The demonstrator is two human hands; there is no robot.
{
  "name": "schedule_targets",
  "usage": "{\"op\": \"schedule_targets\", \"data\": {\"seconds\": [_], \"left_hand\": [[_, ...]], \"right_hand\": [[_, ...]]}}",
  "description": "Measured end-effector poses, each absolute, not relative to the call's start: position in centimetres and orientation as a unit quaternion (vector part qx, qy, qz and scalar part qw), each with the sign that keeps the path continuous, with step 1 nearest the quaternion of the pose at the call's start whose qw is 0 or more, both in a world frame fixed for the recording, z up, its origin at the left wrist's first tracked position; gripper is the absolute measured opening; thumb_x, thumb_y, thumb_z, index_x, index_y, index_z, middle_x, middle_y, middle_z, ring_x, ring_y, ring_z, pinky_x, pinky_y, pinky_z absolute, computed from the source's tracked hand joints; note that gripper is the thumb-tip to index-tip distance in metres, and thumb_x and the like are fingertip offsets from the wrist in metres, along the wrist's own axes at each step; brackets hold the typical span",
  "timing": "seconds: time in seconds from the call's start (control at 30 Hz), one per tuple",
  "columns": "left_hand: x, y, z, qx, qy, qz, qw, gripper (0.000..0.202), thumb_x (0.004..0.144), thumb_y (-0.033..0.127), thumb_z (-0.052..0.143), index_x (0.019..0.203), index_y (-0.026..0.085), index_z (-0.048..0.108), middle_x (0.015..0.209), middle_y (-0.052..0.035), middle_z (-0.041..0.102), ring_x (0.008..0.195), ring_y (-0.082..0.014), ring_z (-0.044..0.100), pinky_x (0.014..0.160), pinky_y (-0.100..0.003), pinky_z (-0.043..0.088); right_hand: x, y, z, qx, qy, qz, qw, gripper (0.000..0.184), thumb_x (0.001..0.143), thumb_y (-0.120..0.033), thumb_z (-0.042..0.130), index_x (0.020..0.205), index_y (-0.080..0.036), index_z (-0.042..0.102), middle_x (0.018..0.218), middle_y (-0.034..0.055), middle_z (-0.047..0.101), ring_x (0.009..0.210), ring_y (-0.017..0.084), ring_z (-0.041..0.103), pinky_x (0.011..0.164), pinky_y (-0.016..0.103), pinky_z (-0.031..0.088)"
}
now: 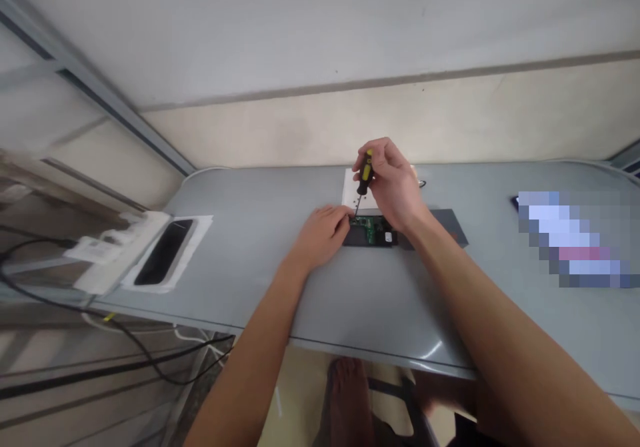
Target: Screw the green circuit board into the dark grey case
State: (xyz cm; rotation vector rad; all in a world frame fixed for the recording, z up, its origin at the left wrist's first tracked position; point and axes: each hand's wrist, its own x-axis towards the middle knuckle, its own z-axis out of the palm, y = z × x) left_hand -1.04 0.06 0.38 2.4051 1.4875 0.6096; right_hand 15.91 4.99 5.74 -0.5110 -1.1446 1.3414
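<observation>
My right hand (pixel 393 183) is closed around a small screwdriver (pixel 365 173) with a yellow and black handle, held upright with its tip down on a green circuit board (pixel 371 229). The board lies in an opened black device (pixel 373 235) on the grey table (pixel 350 293). My left hand (pixel 323 233) rests on the table at the device's left edge, fingers curled and pressing against it. A white box (pixel 353 190) sits just behind the device, partly hidden by my right hand.
A dark flat cover (pixel 450 225) lies to the right of the device. At the table's left end, a black phone rests on a white tray (pixel 165 257) beside a white power strip (pixel 117 247) with black cables hanging off the edge. A blurred patch sits at the far right.
</observation>
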Motion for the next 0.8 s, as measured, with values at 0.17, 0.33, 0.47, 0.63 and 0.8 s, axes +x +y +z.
{"op": "schedule_targets", "data": {"seconds": [0.17, 0.33, 0.47, 0.63, 0.8], "left_hand": [[-1.13, 0.07, 0.40, 0.827, 0.505, 0.209, 0.128, 0.029, 0.105, 0.023, 0.038, 0.117, 0.021, 0.064, 0.107, -0.0061, 0.072, 0.105, -0.0229, 0.064, 0.100, -0.041, 0.048], [-1.05, 0.08, 0.62, 0.826, 0.507, 0.211, 0.126, 0.028, 0.106, 0.024, 0.039, 0.117, 0.021, 0.064, 0.106, -0.0058, 0.072, 0.104, -0.0224, 0.064, 0.099, -0.041, 0.049], [-0.95, 0.01, 0.70, 0.823, 0.509, 0.214, 0.131, 0.028, 0.105, 0.023, 0.038, 0.116, 0.022, 0.064, 0.108, -0.0057, 0.072, 0.106, -0.0223, 0.064, 0.100, -0.041, 0.049], [-1.05, 0.15, 0.66, 0.825, 0.503, 0.220, 0.131, 0.029, 0.105, 0.024, 0.038, 0.116, 0.021, 0.065, 0.107, -0.0065, 0.072, 0.103, -0.0232, 0.065, 0.099, -0.042, 0.049], [-1.12, 0.21, 0.57, 0.827, 0.503, 0.216, 0.131, 0.028, 0.104, 0.022, 0.039, 0.118, 0.021, 0.064, 0.112, -0.0072, 0.073, 0.107, -0.0235, 0.064, 0.101, -0.043, 0.049]], "right_hand": [[15.60, 5.05, 5.51, -0.206, -0.477, 0.597, 0.611, 0.039, 0.096, -0.067, 0.054, 0.096, -0.028, 0.055, 0.071, -0.0016, 0.051, 0.063, 0.015, 0.051, 0.060, 0.030, 0.046], [15.75, 5.14, 5.27, -0.229, -0.459, 0.588, 0.626, 0.039, 0.090, -0.062, 0.067, 0.089, -0.028, 0.047, 0.067, -0.0047, 0.046, 0.060, 0.014, 0.047, 0.058, 0.028, 0.043], [16.07, 5.22, 5.39, -0.235, -0.488, 0.574, 0.614, 0.040, 0.089, -0.064, 0.068, 0.088, -0.027, 0.051, 0.076, -0.0012, 0.054, 0.069, 0.015, 0.055, 0.062, 0.029, 0.047], [15.70, 5.37, 5.11, -0.229, -0.477, 0.581, 0.619, 0.046, 0.093, -0.074, 0.051, 0.096, -0.028, 0.053, 0.070, -0.0020, 0.047, 0.062, 0.016, 0.049, 0.059, 0.031, 0.046], [15.47, 4.85, 5.14, -0.227, -0.459, 0.586, 0.628, 0.043, 0.092, -0.067, 0.060, 0.088, -0.028, 0.042, 0.066, -0.0051, 0.040, 0.058, 0.014, 0.042, 0.056, 0.028, 0.041]]}}
